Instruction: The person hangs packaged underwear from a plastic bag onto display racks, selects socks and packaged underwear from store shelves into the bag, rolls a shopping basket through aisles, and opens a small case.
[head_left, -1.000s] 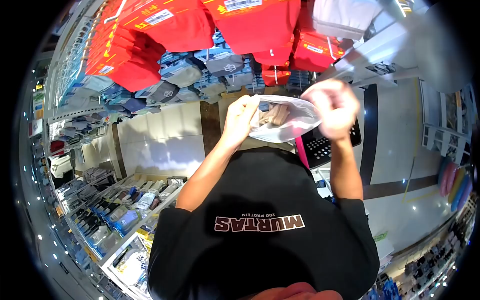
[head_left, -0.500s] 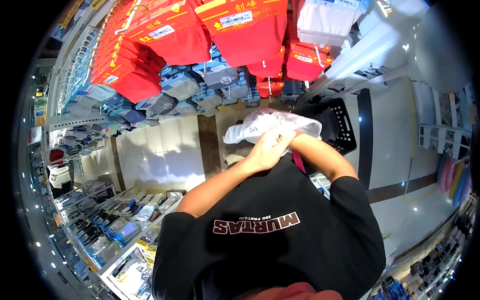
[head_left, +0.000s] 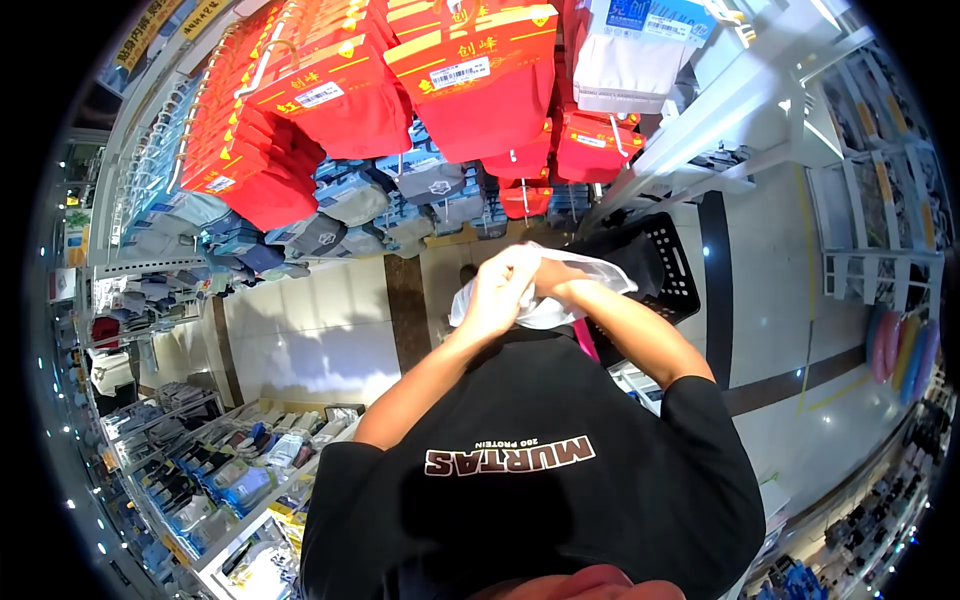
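In front of my chest is a white, partly see-through plastic bag [head_left: 610, 275], bunched around my hands. My left hand [head_left: 502, 285] is closed, its fingers pinching the bag near the top. Just to its right, my right hand [head_left: 556, 276] is at the bag's opening, with thin plastic around it. Its fingers are hidden behind the left hand and the plastic, and what they hold does not show. Beyond and to the right of the bag is a black basket [head_left: 683, 268] with holes in its rim.
Red packs [head_left: 470, 100] hang on hooks ahead, with grey and blue packs [head_left: 350, 195] below them. A white rack post [head_left: 690, 130] stands at right. A shelf of packaged goods [head_left: 240, 470] is at lower left. Coloured rings [head_left: 900, 350] stand at far right.
My left hand has risen and moved slightly left over the bag. The right hand has shifted left, further into the plastic. The view has tilted slightly, so the hanging packs appear lower.
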